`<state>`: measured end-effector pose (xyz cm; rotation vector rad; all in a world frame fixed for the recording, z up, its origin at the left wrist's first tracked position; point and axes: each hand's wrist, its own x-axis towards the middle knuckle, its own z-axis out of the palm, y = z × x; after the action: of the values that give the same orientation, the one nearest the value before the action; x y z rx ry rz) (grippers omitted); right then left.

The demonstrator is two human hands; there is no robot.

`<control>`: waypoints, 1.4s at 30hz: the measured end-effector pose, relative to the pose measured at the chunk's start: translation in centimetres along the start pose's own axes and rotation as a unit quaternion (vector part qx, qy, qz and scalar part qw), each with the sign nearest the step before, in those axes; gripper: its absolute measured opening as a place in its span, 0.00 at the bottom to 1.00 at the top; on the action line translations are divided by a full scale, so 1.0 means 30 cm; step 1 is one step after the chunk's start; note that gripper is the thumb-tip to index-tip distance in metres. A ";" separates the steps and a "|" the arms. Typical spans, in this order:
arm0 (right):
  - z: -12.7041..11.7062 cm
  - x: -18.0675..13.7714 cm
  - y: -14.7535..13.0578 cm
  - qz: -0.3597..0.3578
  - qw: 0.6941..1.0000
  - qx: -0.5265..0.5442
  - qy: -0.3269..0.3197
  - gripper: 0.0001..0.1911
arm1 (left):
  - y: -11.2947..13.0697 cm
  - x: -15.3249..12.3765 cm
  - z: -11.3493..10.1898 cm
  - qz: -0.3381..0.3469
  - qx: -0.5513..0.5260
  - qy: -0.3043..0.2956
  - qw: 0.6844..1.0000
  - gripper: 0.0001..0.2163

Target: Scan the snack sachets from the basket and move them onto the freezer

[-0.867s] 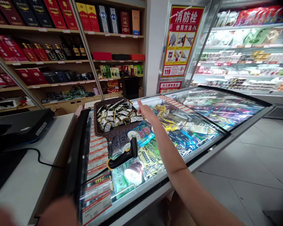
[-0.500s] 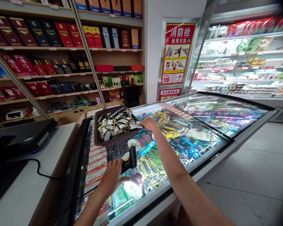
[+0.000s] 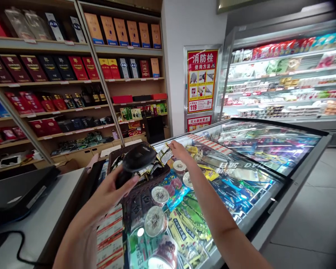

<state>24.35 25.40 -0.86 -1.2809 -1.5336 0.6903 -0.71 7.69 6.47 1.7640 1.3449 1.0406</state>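
Observation:
My left hand (image 3: 112, 188) is closed around the handle of a black handheld barcode scanner (image 3: 140, 157), raised over a dark woven basket (image 3: 134, 188). Between the fingers of my right hand (image 3: 179, 150) is a small snack packet (image 3: 164, 154) in white, black and gold, held up at the basket's right edge. More packets of the same look lie in the basket, partly hidden behind the scanner. The scanner's head is turned toward the right, close to the held packet.
Under the basket is a glass-topped freezer (image 3: 280, 198) with ice cream cups and colourful packs inside. A counter (image 3: 53, 209) with a black device (image 3: 22, 190) stands at the left. Shelves of boxes (image 3: 123, 78) line the back; a lit display fridge (image 3: 282, 78) is at the right.
My left hand has picked up the scanner from the freezer glass and raised it over the basket. My right hand has lifted a packet. The view has tilted up.

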 end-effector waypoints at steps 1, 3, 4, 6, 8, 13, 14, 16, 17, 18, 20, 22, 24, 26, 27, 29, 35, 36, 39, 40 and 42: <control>-0.015 -0.003 -0.007 0.002 1.000 0.012 0.005 0.09 | 0.000 0.011 -0.015 0.002 -0.013 0.013 1.000 0.16; -0.045 -0.012 -0.019 0.003 0.999 0.032 0.015 0.09 | -0.017 0.029 -0.036 -0.002 -0.022 0.021 1.000 0.17; -0.059 -0.018 -0.025 -0.001 0.999 0.032 0.024 0.09 | -0.029 0.036 -0.040 -0.007 -0.020 0.017 1.000 0.17; -0.079 -0.029 -0.034 -0.019 0.999 0.011 0.049 0.10 | -0.048 0.046 -0.035 -0.016 -0.013 0.006 1.000 0.17; -0.090 -0.038 -0.042 -0.031 0.997 -0.022 0.066 0.10 | -0.055 0.052 -0.018 -0.019 -0.018 0.002 1.000 0.17; -0.098 -0.040 -0.039 -0.014 0.996 -0.070 0.061 0.10 | -0.063 0.080 0.011 -0.055 -0.025 -0.005 0.998 0.20; -0.101 -0.038 -0.034 -0.012 0.996 -0.072 0.059 0.10 | -0.067 0.088 0.012 -0.068 -0.026 -0.002 0.997 0.21; -0.111 -0.032 -0.022 -0.013 0.995 -0.079 0.062 0.10 | -0.077 0.099 0.009 -0.095 -0.043 0.006 0.994 0.22; -0.117 -0.030 -0.016 -0.015 0.994 -0.084 0.066 0.10 | -0.080 0.101 0.008 -0.106 -0.060 0.008 0.992 0.22; -0.123 -0.027 -0.010 -0.016 0.993 -0.090 0.071 0.10 | -0.082 0.101 0.008 -0.115 -0.078 0.009 0.990 0.23; -0.134 -0.022 -0.003 -0.017 0.992 -0.100 0.075 0.09 | -0.078 0.096 0.010 -0.131 -0.108 0.009 0.985 0.23; -0.139 -0.019 0.001 -0.013 0.992 -0.107 0.072 0.09 | -0.068 0.089 0.016 -0.138 -0.120 0.006 0.983 0.23; -0.139 -0.018 0.001 -0.011 0.992 -0.112 0.063 0.08 | -0.059 0.088 0.026 -0.132 -0.123 0.005 0.984 0.23; -0.136 -0.019 -0.001 -0.010 0.991 -0.118 0.055 0.08 | -0.055 0.094 0.038 -0.118 -0.126 0.006 0.985 0.23; -0.134 -0.020 -0.002 -0.010 0.991 -0.121 0.054 0.08 | -0.056 0.099 0.045 -0.111 -0.128 0.008 0.985 0.23; -0.131 -0.023 -0.007 -0.010 0.990 -0.128 0.060 0.08 | -0.061 0.109 0.060 -0.103 -0.137 0.012 0.985 0.23; -0.141 -0.024 -0.004 -0.005 0.986 -0.155 0.064 0.09 | -0.076 0.118 0.084 -0.105 -0.139 -0.010 0.985 0.22; -0.148 -0.022 0.003 0.002 0.983 -0.173 0.066 0.10 | -0.076 0.117 0.081 -0.105 -0.133 -0.012 0.985 0.22; -0.177 -0.016 0.036 0.067 0.959 -0.263 0.086 0.10 | -0.079 0.118 0.055 -0.101 -0.115 0.000 0.988 0.23; -0.187 -0.015 0.049 0.102 0.945 -0.296 0.099 0.10 | -0.080 0.118 0.042 -0.101 -0.111 0.010 0.989 0.23; -0.204 -0.015 0.078 0.175 0.912 -0.348 0.127 0.13 | -0.081 0.118 0.011 -0.106 -0.105 0.035 0.988 0.24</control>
<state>30.88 24.67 -0.89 -2.1269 -1.3852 0.1563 -0.94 11.68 4.87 1.4094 1.3766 1.0901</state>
